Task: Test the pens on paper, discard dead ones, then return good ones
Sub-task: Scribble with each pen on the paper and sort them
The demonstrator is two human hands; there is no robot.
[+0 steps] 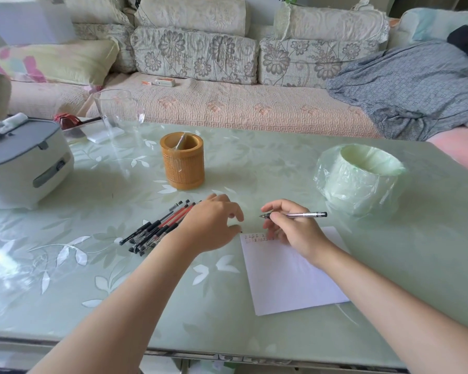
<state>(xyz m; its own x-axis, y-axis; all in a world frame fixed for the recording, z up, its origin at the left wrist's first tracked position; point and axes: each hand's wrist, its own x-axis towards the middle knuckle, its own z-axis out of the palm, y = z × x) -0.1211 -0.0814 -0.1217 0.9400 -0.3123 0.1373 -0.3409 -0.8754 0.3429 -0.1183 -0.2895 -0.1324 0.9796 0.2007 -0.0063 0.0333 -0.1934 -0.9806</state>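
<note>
My right hand [289, 228] pinches a pen [305, 215] with a clear barrel, held level above the top edge of a white paper sheet [289, 276], tip pointing left. Small scribbled marks [254, 237] sit at the paper's top left corner. My left hand [214, 225] hovers with loosely curled fingers just left of the paper; a tiny dark piece by its thumb may be a cap, unclear. Several black and red pens [157, 228] lie in a pile under and left of that hand. An orange woven pen holder [183, 160] stands behind them.
A small bin lined with a pale green bag [360, 179] stands right of the holder. A grey and white appliance [22, 163] sits at the table's left, a clear glass vase [119, 114] behind it. A sofa with cushions runs along the far side.
</note>
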